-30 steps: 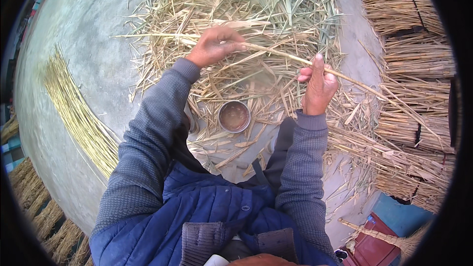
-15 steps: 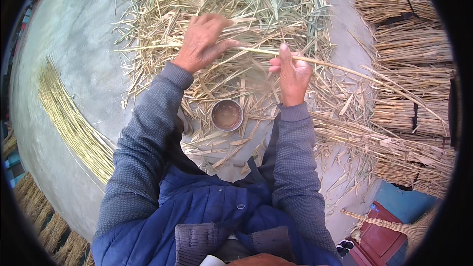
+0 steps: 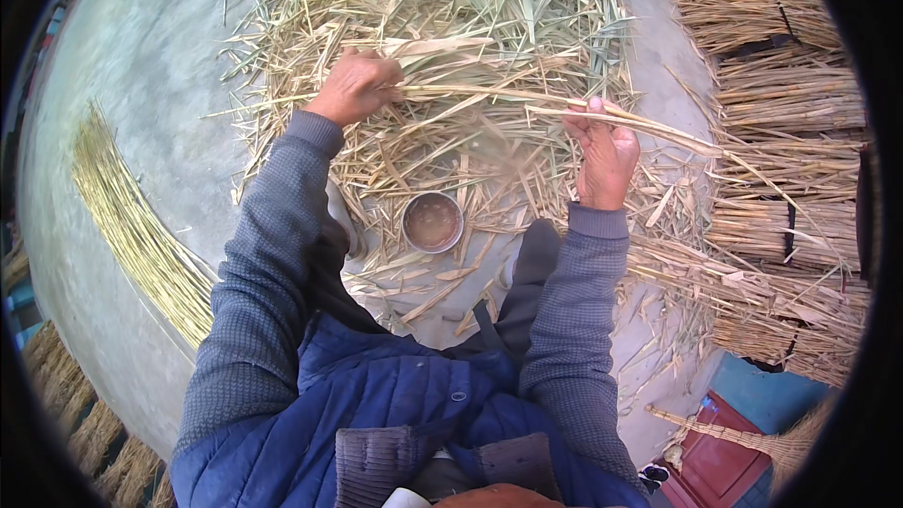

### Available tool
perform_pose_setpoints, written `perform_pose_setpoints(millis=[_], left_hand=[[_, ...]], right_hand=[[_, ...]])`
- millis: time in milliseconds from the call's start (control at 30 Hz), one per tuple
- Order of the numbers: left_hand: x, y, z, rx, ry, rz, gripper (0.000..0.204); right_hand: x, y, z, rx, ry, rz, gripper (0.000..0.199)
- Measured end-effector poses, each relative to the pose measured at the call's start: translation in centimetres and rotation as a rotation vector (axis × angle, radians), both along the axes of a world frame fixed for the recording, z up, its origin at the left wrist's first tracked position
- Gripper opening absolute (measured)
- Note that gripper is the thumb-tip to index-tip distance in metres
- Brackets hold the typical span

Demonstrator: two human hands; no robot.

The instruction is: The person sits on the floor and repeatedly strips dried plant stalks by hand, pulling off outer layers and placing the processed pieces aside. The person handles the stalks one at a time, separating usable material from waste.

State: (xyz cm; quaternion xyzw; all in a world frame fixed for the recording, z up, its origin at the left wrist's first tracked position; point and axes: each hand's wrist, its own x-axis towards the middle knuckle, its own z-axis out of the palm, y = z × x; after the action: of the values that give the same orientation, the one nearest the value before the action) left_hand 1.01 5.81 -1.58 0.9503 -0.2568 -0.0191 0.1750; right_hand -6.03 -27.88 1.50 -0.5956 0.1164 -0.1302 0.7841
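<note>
A long, thin reed stalk [image 3: 489, 91] stretches sideways across the view over a heap of dry leaves. My left hand [image 3: 356, 85] is closed around it, and its thin left end pokes out beyond that hand. Further along to the right, my right hand [image 3: 602, 152] pinches the stalk between thumb and fingers. A pale strip of dry leaf sheath [image 3: 673, 134] lies along the stalk at my right fingers, its tip sticking out to the left of them. Beyond my right hand the stalk slants down toward the bundles.
The heap of peeled leaves [image 3: 442, 0] spreads ahead, partly green. Between my feet stands a round metal bowl [image 3: 433, 222] of brownish liquid. Cleaned stalks [image 3: 141, 221] lie at left; tied reed bundles [image 3: 752, 94] and a loose pile [image 3: 715, 277] are at right, with a broom [image 3: 734, 433] below.
My right hand has slid right along the stalk, and a strip of leaf sheath now stands out at its fingers. My left hand has shifted left and slightly nearer.
</note>
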Motion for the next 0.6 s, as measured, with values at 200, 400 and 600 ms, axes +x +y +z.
perform_pose_setpoints(millis=[200, 400, 600], left_hand=[[-1.9, -7.8, -0.1, -0.436, -0.291, -0.201, 0.033], [-2.5, -8.8, 0.0, -0.593, -0.382, -0.14, 0.021], [-2.7, -9.0, 0.6, -0.903, 0.109, 0.067, 0.02]], right_hand=[[-0.4, 4.2, -0.8, -0.067, -0.024, 0.098, 0.033], [-0.5, 4.7, 0.0, -0.228, 0.052, 0.027, 0.032], [-0.5, 4.7, -0.6, -0.183, 0.096, 0.023, 0.032]])
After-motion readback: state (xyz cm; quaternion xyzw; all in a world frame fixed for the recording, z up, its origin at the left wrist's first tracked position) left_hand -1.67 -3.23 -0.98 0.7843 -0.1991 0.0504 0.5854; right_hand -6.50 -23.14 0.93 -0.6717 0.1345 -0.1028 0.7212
